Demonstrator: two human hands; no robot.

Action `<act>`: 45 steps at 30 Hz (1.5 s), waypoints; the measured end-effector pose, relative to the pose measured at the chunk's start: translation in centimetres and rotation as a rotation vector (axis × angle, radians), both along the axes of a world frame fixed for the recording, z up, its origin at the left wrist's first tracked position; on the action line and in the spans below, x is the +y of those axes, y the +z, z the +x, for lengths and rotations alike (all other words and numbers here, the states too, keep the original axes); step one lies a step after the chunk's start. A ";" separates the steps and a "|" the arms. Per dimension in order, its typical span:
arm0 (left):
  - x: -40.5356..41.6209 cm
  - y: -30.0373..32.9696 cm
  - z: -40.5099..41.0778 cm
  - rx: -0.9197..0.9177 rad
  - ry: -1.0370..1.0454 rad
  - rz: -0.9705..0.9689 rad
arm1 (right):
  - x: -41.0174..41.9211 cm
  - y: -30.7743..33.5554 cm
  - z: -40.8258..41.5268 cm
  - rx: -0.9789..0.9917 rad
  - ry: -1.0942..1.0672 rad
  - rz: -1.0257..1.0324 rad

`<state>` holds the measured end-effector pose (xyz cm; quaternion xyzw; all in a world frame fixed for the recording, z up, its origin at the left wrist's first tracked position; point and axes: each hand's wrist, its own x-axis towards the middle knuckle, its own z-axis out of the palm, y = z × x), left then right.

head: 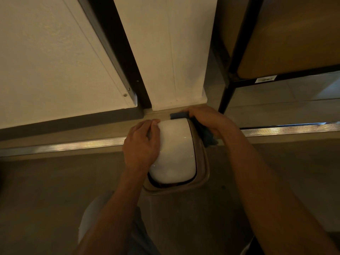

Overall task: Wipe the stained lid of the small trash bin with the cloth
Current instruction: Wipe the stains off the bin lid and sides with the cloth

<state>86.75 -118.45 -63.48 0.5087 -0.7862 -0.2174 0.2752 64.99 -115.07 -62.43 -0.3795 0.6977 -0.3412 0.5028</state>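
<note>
The small trash bin [174,208] stands on the floor below me, beige with a glossy white swing lid [174,150]. My left hand [140,146] grips the lid's left edge, thumb on top at the far corner. My right hand [207,120] presses a blue cloth [207,133] against the lid's far right side and the beige rim. A corner of the cloth pokes out beyond the lid's far edge. No stain is visible on the white surface from here.
A white wall column [171,52] rises right behind the bin. A metal floor strip [73,146] runs left to right. A black-framed shelf or chair [239,74] stands at the right, a dark-edged white panel [55,61] at the left.
</note>
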 end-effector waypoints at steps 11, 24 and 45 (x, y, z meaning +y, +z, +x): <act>-0.2 -0.5 -0.2 0.025 -0.007 -0.011 | 9.4 -3.0 4.5 -0.092 -0.395 -0.038; -0.5 -1.0 0.1 0.032 -0.008 -0.010 | 12.0 -3.8 6.3 -0.107 -0.545 -0.077; -0.5 -1.2 0.0 -0.005 -0.002 -0.068 | -3.0 1.8 1.4 0.126 0.033 0.119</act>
